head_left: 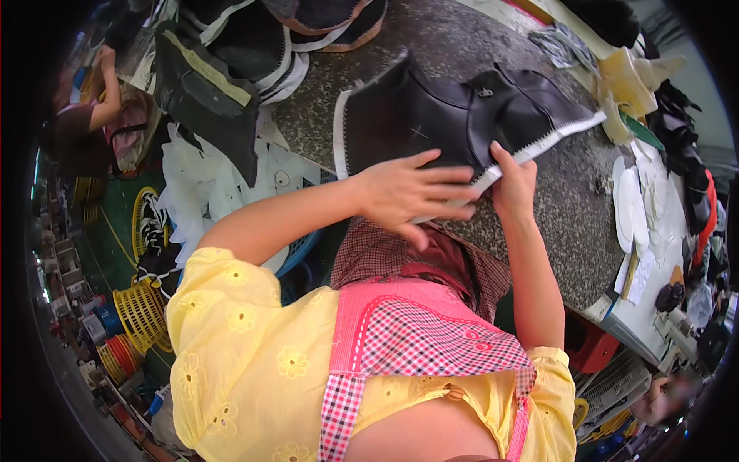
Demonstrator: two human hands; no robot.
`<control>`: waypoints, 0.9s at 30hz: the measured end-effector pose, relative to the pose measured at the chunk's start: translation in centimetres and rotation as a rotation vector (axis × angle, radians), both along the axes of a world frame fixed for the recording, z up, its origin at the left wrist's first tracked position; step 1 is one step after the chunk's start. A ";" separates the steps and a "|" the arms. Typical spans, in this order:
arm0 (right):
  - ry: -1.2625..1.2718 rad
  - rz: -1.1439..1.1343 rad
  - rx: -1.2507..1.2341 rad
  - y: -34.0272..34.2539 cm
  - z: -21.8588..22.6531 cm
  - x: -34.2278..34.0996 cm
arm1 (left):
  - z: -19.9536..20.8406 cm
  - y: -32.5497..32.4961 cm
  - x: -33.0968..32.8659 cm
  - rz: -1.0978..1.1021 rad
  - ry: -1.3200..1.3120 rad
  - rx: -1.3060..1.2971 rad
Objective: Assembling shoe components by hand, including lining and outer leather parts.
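A black leather shoe upper (pixel 419 104) with a white, zigzag-stitched border lies on the speckled grey tabletop (pixel 308 115). It carries a small metal ornament and a light cross mark. My right hand (pixel 514 181) grips its near white edge, thumb on top and the fingers partly hidden below. Over the same edge, further left, my left hand (pixel 412 192) is stretched flat with fingers apart. Whether its fingertips press on the upper or hover just above, I cannot tell.
More black uppers (pixel 254 54) are piled at the far left, above white sheet scraps (pixel 208 185). White insole-shaped pieces (pixel 631 204) and a cream plastic container (pixel 627 81) stand at the right. Yellow baskets (pixel 142 316) sit lower left. Another person's arm (pixel 108 100) shows at far left.
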State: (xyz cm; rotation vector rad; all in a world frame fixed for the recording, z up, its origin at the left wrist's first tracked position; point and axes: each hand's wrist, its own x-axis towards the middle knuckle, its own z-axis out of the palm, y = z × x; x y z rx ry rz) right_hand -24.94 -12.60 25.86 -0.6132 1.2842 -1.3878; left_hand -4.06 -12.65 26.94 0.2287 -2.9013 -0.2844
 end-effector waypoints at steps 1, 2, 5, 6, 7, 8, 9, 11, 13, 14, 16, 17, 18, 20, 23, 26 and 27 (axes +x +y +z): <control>0.019 0.008 -0.016 0.3 0.2 0.3 | -0.3 0.8 2.0 0.078 -0.009 -0.049; 0.042 0.006 -0.034 0.5 0.6 0.6 | -0.5 1.1 3.8 0.146 -0.015 -0.099; -0.073 -0.148 -0.022 1.5 1.7 1.2 | 1.0 0.2 6.5 0.997 0.234 0.116; -0.103 -0.199 -0.028 2.4 2.2 1.6 | 0.3 -0.7 6.6 1.143 0.431 0.207; -0.150 -0.086 0.079 4.1 2.1 1.3 | -0.2 -1.5 6.5 1.120 0.495 0.405; -0.194 0.024 0.186 5.9 2.0 0.3 | -0.4 -2.1 6.1 1.083 0.558 0.602; -0.138 0.434 0.276 6.8 3.0 -1.6 | 0.1 -2.4 5.8 1.090 0.570 0.601; 0.107 0.955 0.285 8.2 5.8 -4.4 | 1.8 -3.6 5.0 0.966 0.625 0.845; 0.466 1.023 0.183 7.4 11.9 -3.7 | 4.2 -3.3 4.1 0.866 0.624 0.811; 0.728 0.940 -0.238 6.3 13.6 -3.2 | 5.5 -3.1 3.7 0.764 0.617 0.770; 1.185 0.596 -0.793 2.6 16.3 0.0 | 7.9 -3.2 2.7 0.671 0.598 0.679; 1.365 0.568 -0.887 0.5 17.1 1.2 | 9.1 -3.4 2.2 0.579 0.639 0.655; 1.477 0.595 -0.920 -1.3 17.5 2.3 | 10.3 -3.6 1.8 0.492 0.678 0.626; 1.603 0.581 -1.004 -4.1 18.1 2.6 | 12.7 -4.1 1.9 0.473 0.723 0.588; 1.532 0.544 -1.252 -7.2 19.7 2.5 | 14.4 -5.3 3.2 0.755 0.684 0.542; 1.543 0.393 -1.210 -8.2 22.1 2.7 | 11.4 -5.8 5.2 0.739 0.826 0.731; 1.612 0.385 -1.173 -8.6 22.6 2.3 | 10.9 -5.5 4.9 0.726 0.988 0.870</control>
